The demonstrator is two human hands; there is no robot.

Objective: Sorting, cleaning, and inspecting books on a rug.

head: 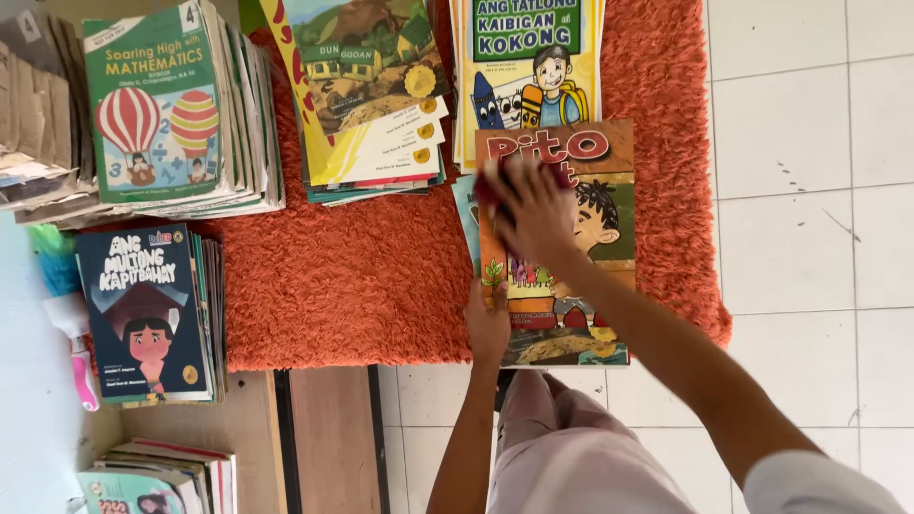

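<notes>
A picture book (600, 276) with a brown and orange cover showing a cartoon boy lies on a shaggy orange rug (352, 276). My left hand (487, 326) grips the book's lower left edge. My right hand (535, 211) presses flat on the upper part of the cover, with a dark red cloth (487, 188) under its fingers. The hand and cloth are blurred. Another book's blue edge peeks out under the picture book at the left.
Several book stacks ring the rug: a green schoolbook stack (157, 105) at top left, two picture-book stacks (367, 95) (524, 57) at the top, a dark blue one (143, 314) at left, another (162, 476) at bottom left. A pink-and-white spray bottle (78, 352) lies far left. White floor tiles (809, 238) lie to the right.
</notes>
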